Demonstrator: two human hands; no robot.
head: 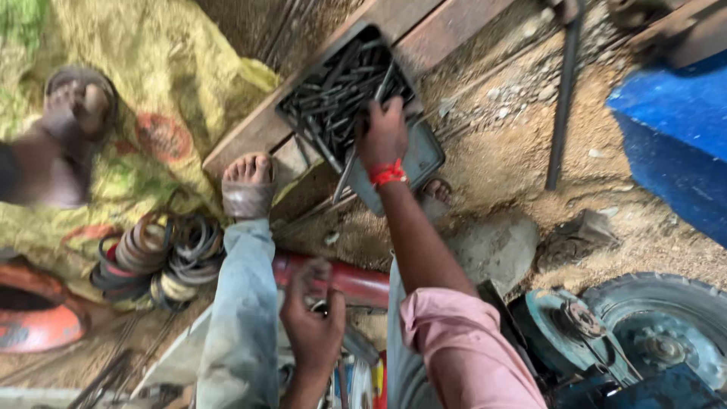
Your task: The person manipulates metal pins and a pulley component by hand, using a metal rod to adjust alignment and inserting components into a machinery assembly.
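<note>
Nearest the camera, the left hand (312,314) closes around the red metal tube (356,282) lying across the knees, fingers wrapped over its near end; holding that part steady looks sensible while the other arm stretches out. Beyond it, the right hand (384,135), a red thread at the wrist, reaches into the open metal toolbox (344,91) resting on a wooden plank (250,129). Its fingers curl over a long thin steel tool among the dark rods and spanners; how firmly they pinch it I cannot tell. Lifting one piece straight up, rather than dragging it, should keep the tangled pile from spilling onto the dirt.
</note>
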